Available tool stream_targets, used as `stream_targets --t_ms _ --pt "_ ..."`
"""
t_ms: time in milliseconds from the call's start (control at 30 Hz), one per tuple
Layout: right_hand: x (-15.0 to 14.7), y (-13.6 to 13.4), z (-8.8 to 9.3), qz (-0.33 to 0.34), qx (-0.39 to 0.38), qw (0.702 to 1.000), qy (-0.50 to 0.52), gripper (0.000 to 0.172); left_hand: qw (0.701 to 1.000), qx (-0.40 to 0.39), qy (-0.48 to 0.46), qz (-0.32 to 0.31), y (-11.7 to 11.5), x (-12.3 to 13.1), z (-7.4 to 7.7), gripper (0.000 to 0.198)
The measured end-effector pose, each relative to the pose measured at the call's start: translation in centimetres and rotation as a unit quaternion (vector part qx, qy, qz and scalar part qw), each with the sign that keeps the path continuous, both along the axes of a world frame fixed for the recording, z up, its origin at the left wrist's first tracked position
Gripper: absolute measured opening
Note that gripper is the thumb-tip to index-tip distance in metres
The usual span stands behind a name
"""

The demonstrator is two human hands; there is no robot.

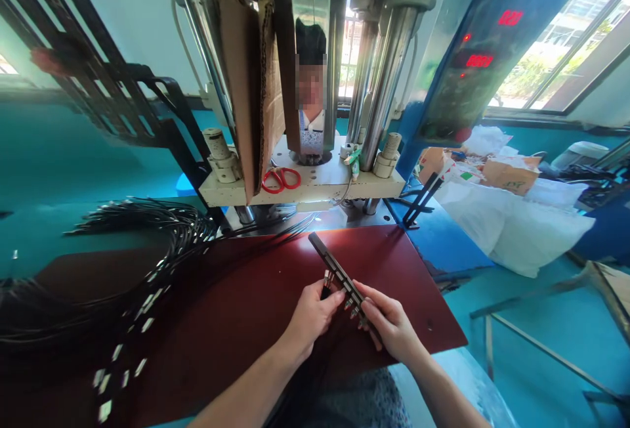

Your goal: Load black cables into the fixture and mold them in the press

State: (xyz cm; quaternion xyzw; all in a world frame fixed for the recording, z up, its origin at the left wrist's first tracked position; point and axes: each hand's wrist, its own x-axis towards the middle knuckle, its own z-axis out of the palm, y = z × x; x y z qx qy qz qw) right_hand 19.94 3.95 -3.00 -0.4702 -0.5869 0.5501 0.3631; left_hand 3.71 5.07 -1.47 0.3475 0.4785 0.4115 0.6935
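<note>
Red tabletop (236, 303) — right hand (392, 328) pinching slanted bar (341, 277).

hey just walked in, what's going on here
A person works over a reddish-brown flat board in front of a metal-columned machine. Their right hand holds a long, dark, slotted bar at a slant above the board. The left hand is at the bar's left side, beside small silver metal connectors; its exact grip is hidden. A bundle of black cables with silver ends lies to the left.
</note>
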Motion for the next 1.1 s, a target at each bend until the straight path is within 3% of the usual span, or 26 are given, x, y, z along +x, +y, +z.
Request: stream_targets --t_ms 167,267,400,533,800,1100 --pt "-0.4 0.0 0.0 0.015 0.049 0.998 -0.043 0.046 0.999 0.029 0.026 0.017 0.1 0.0 -0.5 0.034" --pt "-0.5 -0.1 0.1 -0.012 0.025 0.999 -0.015 0.047 0.996 0.059 0.057 0.028 0.0 -0.2 -0.7 0.034" --pt "-0.5 -0.2 0.2 -0.039 -0.004 0.999 0.012 0.049 0.987 0.067 0.108 0.097 -0.1 -0.6 -1.0 0.028" --pt "-0.3 -0.2 0.1 -0.038 -0.004 0.999 0.027 0.049 0.985 0.09 0.129 0.067 0.1 -0.8 -1.2 0.027" --pt "0.0 -0.2 0.0 -0.019 0.0 1.0 0.025 0.047 1.0 -0.009 0.001 0.016 0.8 -1.1 -0.5 0.036" --pt "0.0 -0.3 -0.1 -0.022 0.002 1.0 0.015 0.048 0.998 0.002 0.019 0.064 0.7 -0.7 -0.6 0.034"
